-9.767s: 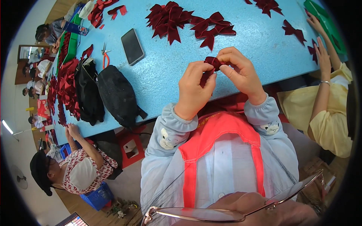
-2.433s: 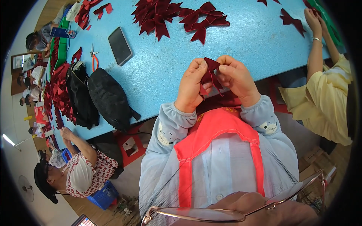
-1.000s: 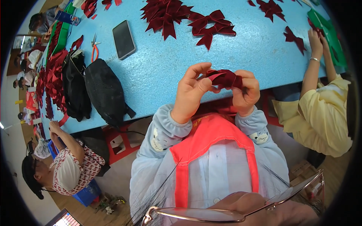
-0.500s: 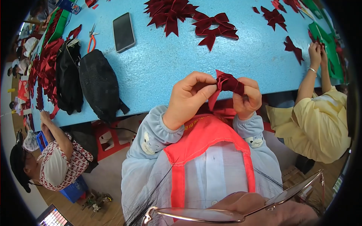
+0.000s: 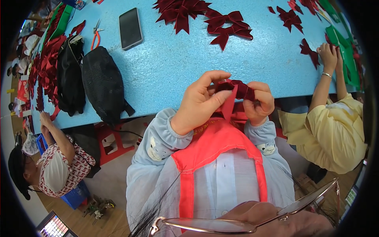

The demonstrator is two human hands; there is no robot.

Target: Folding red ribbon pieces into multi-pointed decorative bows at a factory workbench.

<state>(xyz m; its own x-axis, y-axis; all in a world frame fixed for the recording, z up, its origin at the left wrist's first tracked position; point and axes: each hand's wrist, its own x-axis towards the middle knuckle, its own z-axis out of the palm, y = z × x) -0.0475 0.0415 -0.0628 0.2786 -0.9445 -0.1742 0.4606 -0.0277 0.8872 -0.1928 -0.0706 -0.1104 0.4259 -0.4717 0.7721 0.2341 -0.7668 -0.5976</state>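
Between my two hands, just over the near edge of the table, is a dark red velvet bow [image 5: 245, 91] with a paler red ribbon tail hanging down from its middle. My right hand [image 5: 259, 102] pinches the bow's right loop between thumb and fingers. At the other side my left hand [image 5: 203, 100] has its thumb against the ribbon and its fingers behind the left loop, partly hidden. Beyond my hands lie finished-looking dark red bows [image 5: 229, 28] and a larger heap of such bows [image 5: 182, 12] on the blue table [image 5: 166, 67].
Left of my hands lie a black mesh pouch [image 5: 103, 85], a black bag [image 5: 71, 75], orange-handled pliers [image 5: 96, 38] and a phone [image 5: 130, 28]. Red ribbon [image 5: 50, 59] is piled farther left. Co-workers sit either side; a green tray [image 5: 342, 55] stands by the right one's hands.
My left hand has shifted its grip: the index finger is lifted and straighter, and the thumb has moved onto the front of the ribbon. The pale tail has swung across the bow's middle.
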